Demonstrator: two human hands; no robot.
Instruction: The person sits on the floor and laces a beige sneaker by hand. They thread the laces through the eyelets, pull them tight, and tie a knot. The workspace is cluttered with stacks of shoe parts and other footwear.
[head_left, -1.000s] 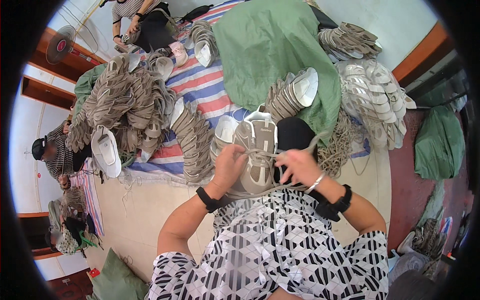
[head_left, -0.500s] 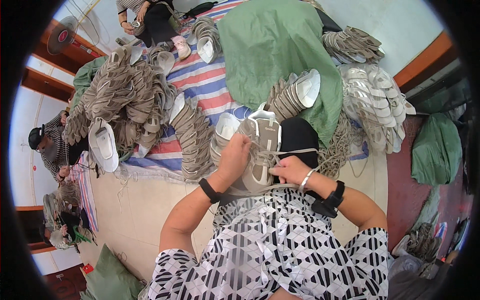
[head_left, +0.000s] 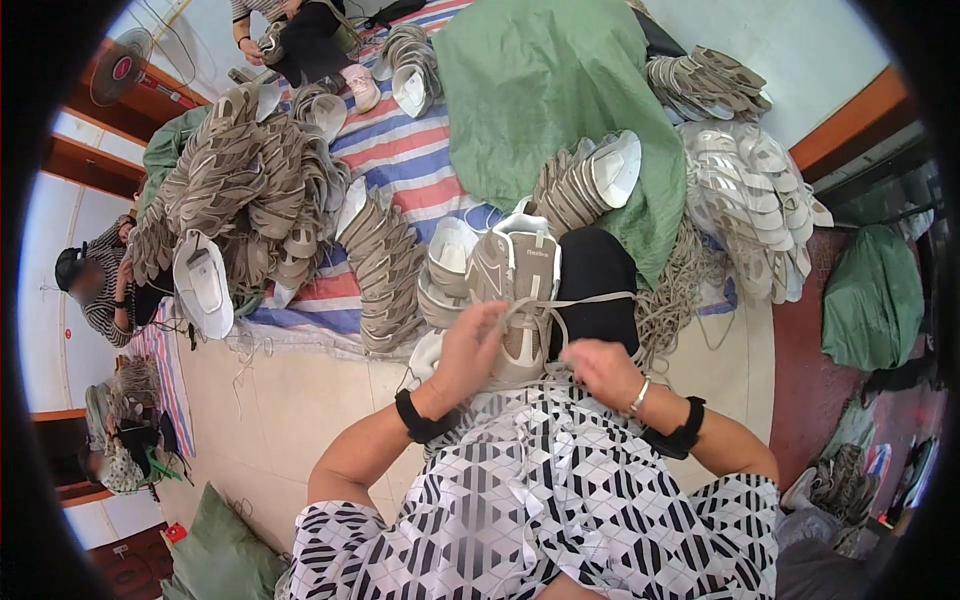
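Observation:
A taupe and white shoe upper [head_left: 515, 265] sits on my lap, toe toward me. A flat beige shoelace [head_left: 590, 299] runs across its eyelets and trails over my dark trouser leg to the right. My left hand [head_left: 468, 352] is at the upper's left side, its fingers pinched on the lace by the eyelets. My right hand [head_left: 606, 374] is just right of the toe, slightly blurred, its fingers closed on a lace strand that curves down from the eyelets. Wristbands circle both my wrists.
Stacked uppers [head_left: 382, 270] stand left of my lap, with a large heap [head_left: 245, 180] beyond. Another stack [head_left: 590, 180] leans on a green sheet [head_left: 545, 90]. Loose laces [head_left: 675, 295] lie right of my knee. Bagged uppers [head_left: 745, 205] are farther right. Other people sit at left and far back.
My right hand has moved right and slightly down, away from the upper, drawing a lace strand. My left hand has shifted down a little. More of the upper's left side shows.

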